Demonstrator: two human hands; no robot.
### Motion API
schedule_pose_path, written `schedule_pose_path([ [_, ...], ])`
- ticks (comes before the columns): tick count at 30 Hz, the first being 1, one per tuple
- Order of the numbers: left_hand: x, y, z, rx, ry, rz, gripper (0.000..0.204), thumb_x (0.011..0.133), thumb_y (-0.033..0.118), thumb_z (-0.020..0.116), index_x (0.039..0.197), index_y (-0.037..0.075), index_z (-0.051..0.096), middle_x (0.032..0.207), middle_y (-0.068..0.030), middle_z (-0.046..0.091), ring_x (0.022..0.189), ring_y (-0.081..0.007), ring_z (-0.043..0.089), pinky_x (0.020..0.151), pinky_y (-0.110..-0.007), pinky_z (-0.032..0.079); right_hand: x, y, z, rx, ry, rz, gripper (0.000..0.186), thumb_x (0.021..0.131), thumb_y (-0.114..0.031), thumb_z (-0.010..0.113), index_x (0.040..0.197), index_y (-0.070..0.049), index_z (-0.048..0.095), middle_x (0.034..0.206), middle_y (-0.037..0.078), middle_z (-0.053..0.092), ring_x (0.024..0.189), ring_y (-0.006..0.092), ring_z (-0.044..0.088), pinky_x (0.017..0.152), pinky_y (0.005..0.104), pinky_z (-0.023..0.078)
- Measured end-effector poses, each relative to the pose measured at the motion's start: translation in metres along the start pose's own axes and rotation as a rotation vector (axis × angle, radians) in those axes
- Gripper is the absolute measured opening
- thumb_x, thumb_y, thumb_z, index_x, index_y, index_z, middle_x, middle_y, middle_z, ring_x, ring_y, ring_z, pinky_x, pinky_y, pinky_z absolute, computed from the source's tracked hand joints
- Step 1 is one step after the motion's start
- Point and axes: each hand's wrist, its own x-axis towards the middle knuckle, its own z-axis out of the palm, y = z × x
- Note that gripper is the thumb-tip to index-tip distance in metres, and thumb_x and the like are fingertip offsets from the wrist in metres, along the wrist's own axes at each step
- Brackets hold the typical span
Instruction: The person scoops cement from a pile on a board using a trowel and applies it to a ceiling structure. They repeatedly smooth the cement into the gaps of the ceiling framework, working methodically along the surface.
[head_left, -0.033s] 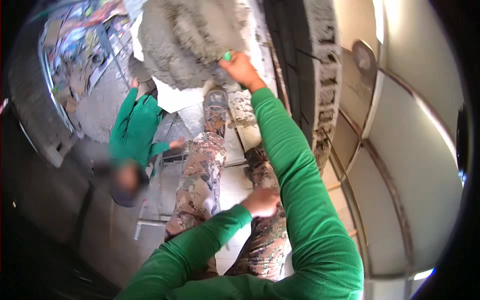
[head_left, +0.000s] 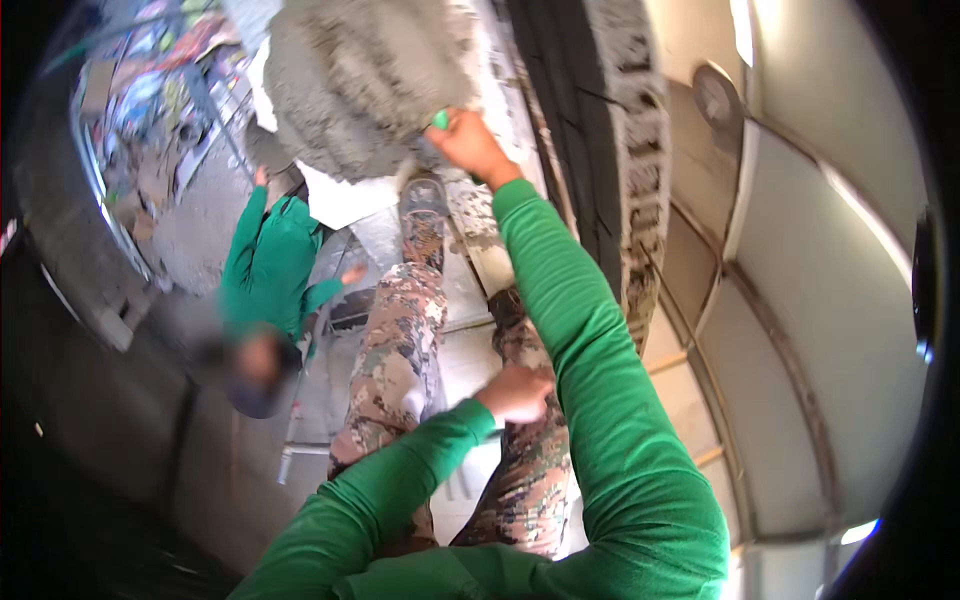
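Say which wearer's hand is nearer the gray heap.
Right. The right hand is at the near edge of the gray heap, gripping a green handle; the left hand is farther back, by the right trouser leg.

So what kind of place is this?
It looks like a building site, maybe a place being built or repaired. You can see a big heap of grey mortar or cement, a rough wall edge with a row of holes, and jumbled rubbish.
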Motion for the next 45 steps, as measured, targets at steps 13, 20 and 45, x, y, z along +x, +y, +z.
schedule_pose_path([
  [13,-0.109,-0.001,-0.021,0.696,-0.671,-0.234,0.028,0.081,0.026,0.053,0.096,0.006,0.067,0.096,-0.0189,0.067,0.092,-0.0370,0.064,0.085,-0.045,0.049,-0.454,0.053,-0.073,0.195,0.333,0.183,0.031,0.078,-0.031,0.062,0.085,0.000,0.059,0.078,0.024,0.063,0.072,0.0391,0.062,0.069,0.0473,0.050],
  [20,-0.069,0.106,-0.097,0.881,-0.589,-0.396,0.023,0.077,0.018,0.057,0.095,0.008,0.067,0.101,-0.0192,0.066,0.093,-0.0375,0.063,0.082,-0.045,0.049,-0.688,0.088,-0.032,0.544,0.683,0.458,0.020,0.078,-0.017,0.066,0.075,-0.001,0.054,0.062,0.011,0.054,0.057,0.0189,0.049,0.057,0.0381,0.044],
  [45,-0.005,0.183,-0.029,1.070,-0.582,-0.616,0.014,0.077,0.019,0.067,0.077,0.005,0.061,0.086,-0.0160,0.063,0.082,-0.0357,0.061,0.073,-0.042,0.049,-0.665,0.420,-0.063,1.877,1.688,0.546,0.017,0.086,-0.016,0.062,0.076,-0.008,0.052,0.058,0.000,0.046,0.044,0.0130,0.043,0.041,0.0306,0.037],
])
